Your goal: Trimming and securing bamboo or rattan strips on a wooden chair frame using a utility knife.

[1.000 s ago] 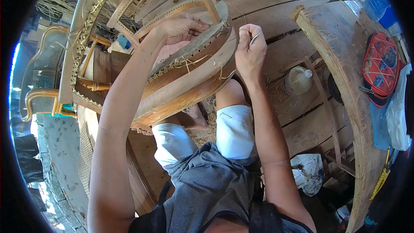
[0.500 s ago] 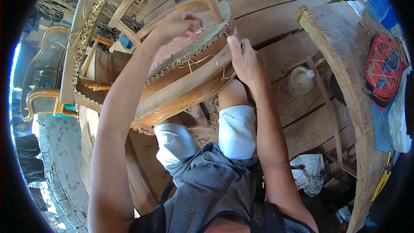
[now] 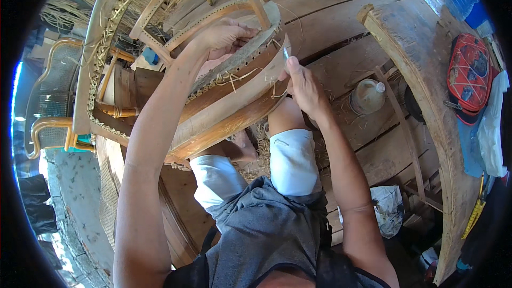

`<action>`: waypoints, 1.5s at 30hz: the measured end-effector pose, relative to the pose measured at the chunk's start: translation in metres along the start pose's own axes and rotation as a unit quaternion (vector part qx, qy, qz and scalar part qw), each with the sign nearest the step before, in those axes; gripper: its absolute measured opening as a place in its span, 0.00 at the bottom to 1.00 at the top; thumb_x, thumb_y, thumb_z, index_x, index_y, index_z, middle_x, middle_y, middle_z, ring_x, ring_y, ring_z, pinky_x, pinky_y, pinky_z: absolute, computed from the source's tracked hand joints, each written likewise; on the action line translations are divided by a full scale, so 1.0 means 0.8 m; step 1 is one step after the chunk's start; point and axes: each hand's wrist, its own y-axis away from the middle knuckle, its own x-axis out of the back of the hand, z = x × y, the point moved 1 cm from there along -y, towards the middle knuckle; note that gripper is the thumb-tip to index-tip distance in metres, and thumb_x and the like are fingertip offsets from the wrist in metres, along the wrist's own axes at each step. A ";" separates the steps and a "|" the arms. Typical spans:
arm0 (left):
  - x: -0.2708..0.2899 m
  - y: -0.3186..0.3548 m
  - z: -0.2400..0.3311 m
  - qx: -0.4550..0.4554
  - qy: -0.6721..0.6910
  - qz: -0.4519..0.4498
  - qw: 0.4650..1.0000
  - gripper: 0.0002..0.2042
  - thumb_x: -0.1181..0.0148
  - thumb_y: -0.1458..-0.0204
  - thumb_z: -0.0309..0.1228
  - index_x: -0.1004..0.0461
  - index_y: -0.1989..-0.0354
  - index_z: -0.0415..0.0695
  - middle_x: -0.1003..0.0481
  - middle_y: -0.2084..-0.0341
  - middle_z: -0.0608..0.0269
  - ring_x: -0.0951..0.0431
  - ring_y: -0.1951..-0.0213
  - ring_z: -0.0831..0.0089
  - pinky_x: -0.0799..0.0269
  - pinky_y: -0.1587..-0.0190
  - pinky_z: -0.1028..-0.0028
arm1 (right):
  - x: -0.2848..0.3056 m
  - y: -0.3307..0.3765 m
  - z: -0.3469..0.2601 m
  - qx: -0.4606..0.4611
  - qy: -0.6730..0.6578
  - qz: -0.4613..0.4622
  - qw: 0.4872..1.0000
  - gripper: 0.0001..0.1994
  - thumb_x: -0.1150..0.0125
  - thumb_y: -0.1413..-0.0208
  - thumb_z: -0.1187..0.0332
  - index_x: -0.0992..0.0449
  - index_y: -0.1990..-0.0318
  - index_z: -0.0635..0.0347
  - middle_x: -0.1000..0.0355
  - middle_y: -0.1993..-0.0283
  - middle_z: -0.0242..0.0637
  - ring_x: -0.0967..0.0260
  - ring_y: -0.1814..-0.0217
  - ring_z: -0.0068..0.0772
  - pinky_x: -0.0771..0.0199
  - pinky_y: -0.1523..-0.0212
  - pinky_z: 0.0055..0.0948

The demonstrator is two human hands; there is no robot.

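A curved wooden chair frame [image 3: 234, 92] lies over my knees, with a row of drilled holes along its rail and rattan strands [image 3: 230, 79] laced and knotted through part of it. My left hand [image 3: 226, 38] reaches over to the inner side of the rail, its fingers pinched together near the holes. What they hold, if anything, is hidden. On the near outer side, my right hand [image 3: 304, 82] is closed around a slim metal-tipped tool [image 3: 286, 52], thumb on top and tip pointing up and away. Whether it is an awl or a knife is unclear.
To the right stands a curved wooden panel [image 3: 408, 48] bearing a red zip case [image 3: 470, 77]. Beneath it, on the plank floor, is a translucent container [image 3: 367, 97]. A cane-backed chair [image 3: 56, 82] stands left, and loose cane strips [image 3: 69, 8] lie at the back left.
My left hand has lowered against the inner side of the rail. My right hand has drawn slightly back from the rim, and the metal tip now shows above its thumb.
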 end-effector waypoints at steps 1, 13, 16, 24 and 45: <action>0.002 -0.003 -0.001 -0.001 0.014 -0.012 1.000 0.10 0.41 0.40 0.32 0.21 0.55 0.40 0.21 0.65 0.66 0.24 0.67 0.79 0.27 0.63 0.78 | -0.001 0.002 -0.001 0.010 -0.028 0.009 1.000 0.30 0.64 0.31 0.44 0.27 0.61 0.65 0.27 0.66 0.56 0.26 0.58 0.58 0.30 0.56 0.48; -0.001 -0.017 0.002 -0.037 -0.068 -0.004 0.997 0.06 0.44 0.40 0.29 0.23 0.61 0.42 0.26 0.73 0.72 0.28 0.71 0.84 0.33 0.70 0.83 | 0.015 -0.045 -0.048 0.114 0.215 0.041 0.969 0.15 0.44 0.38 0.59 0.22 0.59 0.62 0.26 0.69 0.55 0.26 0.63 0.58 0.29 0.61 0.43; 0.001 -0.019 0.007 -0.038 -0.069 -0.022 0.997 0.06 0.46 0.40 0.29 0.24 0.60 0.41 0.26 0.72 0.71 0.28 0.70 0.84 0.32 0.69 0.82 | 0.017 -0.062 -0.030 0.117 0.183 0.043 0.975 0.17 0.42 0.40 0.55 0.21 0.62 0.63 0.26 0.71 0.55 0.25 0.65 0.56 0.29 0.62 0.44; 0.029 -0.010 -0.010 0.010 -0.184 0.048 0.982 0.11 0.50 0.41 0.23 0.26 0.52 0.39 0.26 0.64 0.69 0.29 0.65 0.85 0.31 0.64 0.82 | 0.013 -0.079 -0.018 0.099 0.032 -0.019 0.994 0.24 0.40 0.40 0.49 0.23 0.76 0.63 0.35 0.84 0.32 0.38 0.83 0.23 0.39 0.79 0.28; -0.009 0.020 0.014 -0.008 -0.026 -0.027 0.999 0.12 0.45 0.39 0.29 0.24 0.49 0.41 0.23 0.62 0.68 0.25 0.62 0.82 0.27 0.59 0.78 | -0.011 -0.057 -0.038 0.248 0.078 0.215 0.941 0.09 0.37 0.44 0.68 0.20 0.57 0.58 0.24 0.65 0.47 0.24 0.62 0.51 0.24 0.61 0.40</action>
